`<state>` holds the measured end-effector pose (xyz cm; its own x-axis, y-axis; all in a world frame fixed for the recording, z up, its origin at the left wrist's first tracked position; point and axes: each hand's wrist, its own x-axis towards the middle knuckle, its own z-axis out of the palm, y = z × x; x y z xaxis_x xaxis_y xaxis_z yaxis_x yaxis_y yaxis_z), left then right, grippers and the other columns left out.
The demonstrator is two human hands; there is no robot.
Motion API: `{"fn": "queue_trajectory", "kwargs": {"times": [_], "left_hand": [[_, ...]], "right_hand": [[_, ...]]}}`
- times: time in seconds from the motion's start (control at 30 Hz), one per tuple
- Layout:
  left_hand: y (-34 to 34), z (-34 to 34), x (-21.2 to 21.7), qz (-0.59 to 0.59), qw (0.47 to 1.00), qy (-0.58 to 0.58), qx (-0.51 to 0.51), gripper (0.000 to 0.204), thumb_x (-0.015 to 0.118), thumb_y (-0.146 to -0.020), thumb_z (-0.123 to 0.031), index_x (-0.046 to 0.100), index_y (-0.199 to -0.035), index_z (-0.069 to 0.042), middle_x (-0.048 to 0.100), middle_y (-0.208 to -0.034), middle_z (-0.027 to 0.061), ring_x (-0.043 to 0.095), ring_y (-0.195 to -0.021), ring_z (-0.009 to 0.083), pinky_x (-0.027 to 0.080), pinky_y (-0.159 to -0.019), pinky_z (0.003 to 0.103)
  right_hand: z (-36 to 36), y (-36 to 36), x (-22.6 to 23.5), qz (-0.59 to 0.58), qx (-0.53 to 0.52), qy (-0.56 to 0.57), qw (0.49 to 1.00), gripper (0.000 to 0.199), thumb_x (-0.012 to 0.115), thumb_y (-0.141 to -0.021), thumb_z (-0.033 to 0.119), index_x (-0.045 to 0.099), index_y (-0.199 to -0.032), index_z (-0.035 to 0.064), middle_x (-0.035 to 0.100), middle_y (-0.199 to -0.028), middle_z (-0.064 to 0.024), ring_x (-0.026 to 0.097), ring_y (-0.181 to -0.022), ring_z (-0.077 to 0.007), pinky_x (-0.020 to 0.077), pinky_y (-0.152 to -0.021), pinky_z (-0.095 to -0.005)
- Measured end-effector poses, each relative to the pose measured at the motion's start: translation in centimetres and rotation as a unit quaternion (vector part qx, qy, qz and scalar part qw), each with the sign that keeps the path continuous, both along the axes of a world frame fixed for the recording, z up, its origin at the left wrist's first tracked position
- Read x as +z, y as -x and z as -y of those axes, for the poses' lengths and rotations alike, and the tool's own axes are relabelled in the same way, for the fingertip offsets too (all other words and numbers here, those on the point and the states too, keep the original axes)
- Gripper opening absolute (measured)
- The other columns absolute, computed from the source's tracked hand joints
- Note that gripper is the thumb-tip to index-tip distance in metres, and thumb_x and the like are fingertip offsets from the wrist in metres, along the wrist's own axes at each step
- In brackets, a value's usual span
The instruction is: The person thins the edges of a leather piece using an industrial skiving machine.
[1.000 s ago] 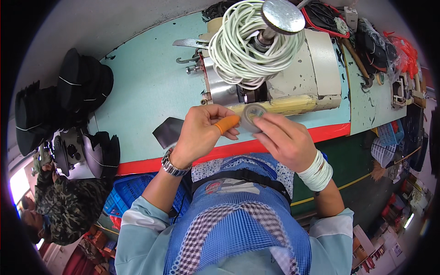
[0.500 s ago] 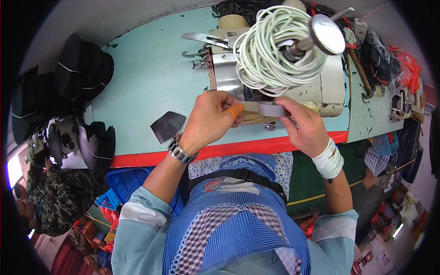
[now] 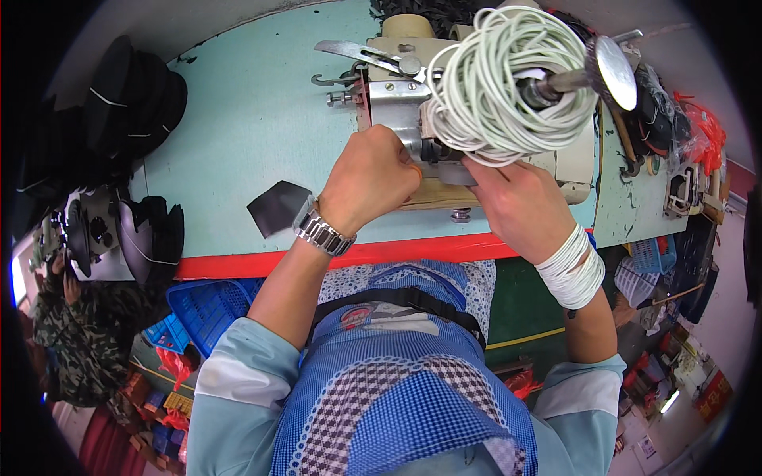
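Observation:
My left hand [image 3: 373, 170], with an orange finger cover, is closed beside the metal front of a cream sewing machine [image 3: 573, 155]; its fingertips and whatever they pinch are hidden. A grey-white roll of tape [image 3: 456, 173] is gripped in my right hand [image 3: 520, 202], partly under a large hank of white cord [image 3: 468, 99] on the machine. White cord also circles my right wrist [image 3: 571, 266], and a metal watch [image 3: 324, 232] sits on the left one. A dark, flat, angular piece [image 3: 278, 209] lies on the table left of my left hand.
Stacks of black curved pieces [image 3: 127, 99] stand at the table's left. Red trim [image 3: 230, 266] runs along the pale green table's front edge. A blue crate [image 3: 208, 309] is below it. At far left, a person in camouflage [image 3: 87, 325] works. Red plastic [image 3: 705, 131] lies at far right.
Both hands have moved up toward the machine, and the tape roll is now partly beneath the cord. The strip seen stretching from the roll to my left fingers is hidden. The view has shifted slightly.

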<state>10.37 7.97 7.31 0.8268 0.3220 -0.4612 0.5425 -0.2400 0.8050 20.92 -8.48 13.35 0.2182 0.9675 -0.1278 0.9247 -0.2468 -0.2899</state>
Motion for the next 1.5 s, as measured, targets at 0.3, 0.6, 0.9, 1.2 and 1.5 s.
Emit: {"fn": "queue_trajectory", "kwargs": {"times": [0.3,0.6,0.9,1.2,1.5], "left_hand": [[-0.4,0.3,-0.5,0.08,0.993,-0.078,0.047,0.017,0.056,-0.066,-0.008,0.06,-0.063,0.009,0.05,-0.053,0.0267,0.056,-0.053,0.0404,0.048,-0.055,0.039],[-0.4,-0.6,0.6,0.022,0.996,0.068,0.047,0.018,0.057,-0.073,-0.008,0.065,-0.063,0.005,0.062,-0.054,0.0138,0.063,-0.048,0.0171,0.05,-0.05,0.028],[-0.2,-0.7,0.5,0.019,0.991,0.122,0.057,0.018,0.059,-0.077,-0.007,0.066,-0.072,0.009,0.064,-0.059,0.0146,0.065,-0.053,0.0156,0.051,-0.05,0.026],[-0.1,-0.6,0.5,0.017,0.99,0.12,0.067,0.019,0.059,-0.077,-0.008,0.066,-0.074,0.008,0.064,-0.061,0.014,0.065,-0.053,0.0149,0.05,-0.05,0.024],[0.1,-0.4,0.8,0.014,0.99,0.124,0.071,0.017,0.059,-0.078,-0.006,0.066,-0.076,0.01,0.065,-0.064,0.0139,0.065,-0.058,0.0148,0.053,-0.055,0.025]], "right_hand": [[-0.2,-0.3,-0.7,0.045,0.001,-0.032,0.998,0.028,0.058,-0.073,0.003,0.056,-0.101,-0.0009,0.062,-0.089,-0.0124,0.063,-0.076,-0.0288,0.052,-0.065,-0.0369],[2.0,-2.4,-2.5,-0.155,-0.106,-0.134,0.973,0.034,0.069,-0.071,0.002,0.063,-0.105,0.0042,0.065,-0.093,-0.0138,0.064,-0.077,-0.0267,0.0519,-0.068,-0.0334],[2.6,-1.2,-6.3,-0.325,-0.265,-0.198,0.886,0.032,0.067,-0.073,-0.002,0.065,-0.104,0.0039,0.063,-0.081,-0.0098,0.062,-0.072,-0.0162,0.0488,-0.066,-0.0256],[2.7,-0.6,-7.4,-0.299,-0.263,-0.252,0.882,0.032,0.066,-0.074,-0.001,0.065,-0.105,0.0053,0.063,-0.08,-0.0094,0.062,-0.071,-0.0165,0.0483,-0.065,-0.0259],[2.1,-0.5,-7.2,-0.273,-0.276,-0.266,0.882,0.034,0.068,-0.074,0.001,0.065,-0.107,0.0072,0.062,-0.077,-0.0091,0.06,-0.067,-0.0156,0.0467,-0.061,-0.0261]]}}
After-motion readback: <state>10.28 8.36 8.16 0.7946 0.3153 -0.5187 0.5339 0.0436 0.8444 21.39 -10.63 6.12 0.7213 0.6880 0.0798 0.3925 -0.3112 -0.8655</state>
